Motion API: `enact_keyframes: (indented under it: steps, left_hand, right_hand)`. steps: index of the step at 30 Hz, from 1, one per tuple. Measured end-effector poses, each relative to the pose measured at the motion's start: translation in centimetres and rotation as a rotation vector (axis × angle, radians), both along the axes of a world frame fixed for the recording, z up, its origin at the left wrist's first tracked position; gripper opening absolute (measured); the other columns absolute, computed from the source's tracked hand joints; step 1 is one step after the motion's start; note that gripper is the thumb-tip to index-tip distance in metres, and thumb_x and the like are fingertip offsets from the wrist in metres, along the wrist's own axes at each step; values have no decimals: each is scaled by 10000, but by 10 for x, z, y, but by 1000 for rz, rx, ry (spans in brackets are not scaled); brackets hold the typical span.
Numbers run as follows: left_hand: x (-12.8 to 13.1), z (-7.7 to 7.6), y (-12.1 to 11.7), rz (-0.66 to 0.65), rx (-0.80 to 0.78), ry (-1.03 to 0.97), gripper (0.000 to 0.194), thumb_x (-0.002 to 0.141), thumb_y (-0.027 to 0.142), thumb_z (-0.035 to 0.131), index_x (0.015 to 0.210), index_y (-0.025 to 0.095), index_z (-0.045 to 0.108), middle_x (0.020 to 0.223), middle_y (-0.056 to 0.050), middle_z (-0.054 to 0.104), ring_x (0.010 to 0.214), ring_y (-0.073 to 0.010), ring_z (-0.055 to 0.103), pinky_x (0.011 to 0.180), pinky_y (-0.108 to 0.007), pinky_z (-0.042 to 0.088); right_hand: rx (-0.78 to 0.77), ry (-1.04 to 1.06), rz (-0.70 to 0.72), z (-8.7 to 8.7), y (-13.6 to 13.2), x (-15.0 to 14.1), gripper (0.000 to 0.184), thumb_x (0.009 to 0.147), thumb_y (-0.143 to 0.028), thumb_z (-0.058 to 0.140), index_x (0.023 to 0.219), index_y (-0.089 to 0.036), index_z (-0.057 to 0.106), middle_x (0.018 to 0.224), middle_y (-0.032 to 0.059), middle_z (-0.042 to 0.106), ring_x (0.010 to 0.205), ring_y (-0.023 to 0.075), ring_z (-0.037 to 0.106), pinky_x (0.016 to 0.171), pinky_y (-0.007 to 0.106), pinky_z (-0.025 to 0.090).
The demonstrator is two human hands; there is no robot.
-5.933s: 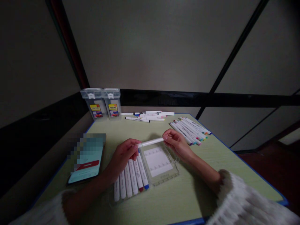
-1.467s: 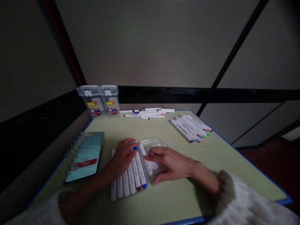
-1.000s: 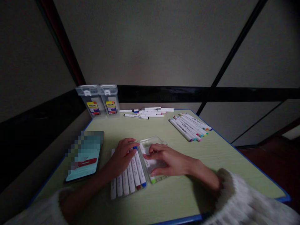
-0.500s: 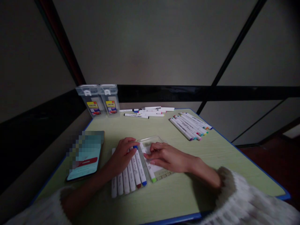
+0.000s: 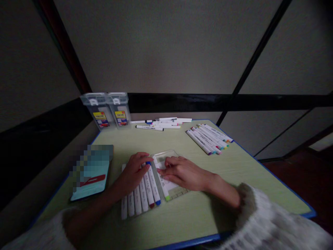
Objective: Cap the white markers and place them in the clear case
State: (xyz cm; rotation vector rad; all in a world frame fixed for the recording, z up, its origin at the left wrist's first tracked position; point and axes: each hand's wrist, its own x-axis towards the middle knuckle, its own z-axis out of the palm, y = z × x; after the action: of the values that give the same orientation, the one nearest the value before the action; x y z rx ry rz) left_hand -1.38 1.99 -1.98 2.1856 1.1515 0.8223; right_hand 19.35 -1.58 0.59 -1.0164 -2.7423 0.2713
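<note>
A clear plastic marker case [image 5: 179,192] lies opened flat on the table. Its left half carries a row of several white markers [image 5: 144,198], two showing red and blue ends. My left hand [image 5: 134,173] rests over the upper part of that row, thumb and fingers apart. In the right half, along the hinge, lies a white marker with a light green end [image 5: 163,187]. My right hand [image 5: 182,173] is curled, its index fingertip and thumb on this marker's upper part. A white printed card [image 5: 173,184] shows partly beneath my right hand.
Two clear lidded containers [image 5: 121,113] stand at the back left. Loose white markers [image 5: 166,124] lie along the back edge, and another group of markers [image 5: 208,139] lies at the right. A phone or tablet [image 5: 91,177] lies left of my left hand.
The white marker, held between both hands earlier, now lies in the case's right half. My right thumb has drawn up toward the index finger, baring the green end. My left hand stays put.
</note>
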Motion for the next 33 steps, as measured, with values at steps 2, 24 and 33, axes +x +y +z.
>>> enact_keyframes:
  steps: [2,24,33]
  left_hand:
    - [0,0,0,-11,3,13,273,749,187,406,917,158,619,1052,-92,525,1044,-227,462,940,-412,346]
    - [1,3,-2,21,-24,-21,251,736,187,427,900,165,617,1051,-94,530,1044,-231,472,939,-429,354]
    - [2,1,0,31,-10,3,247,731,152,435,883,154,631,1022,-96,545,1032,-226,484,935,-405,364]
  right_hand:
    - [2,-2,1,-1,0,0,328,887,-325,334,1034,-174,586,849,66,524,805,160,474,718,297,359]
    - [21,80,9,-4,0,-4,342,878,-331,351,1050,-150,584,846,75,525,799,163,484,702,278,389]
    - [53,127,-8,-7,3,-4,306,875,-309,367,1023,-158,588,820,70,536,792,166,494,722,291,387]
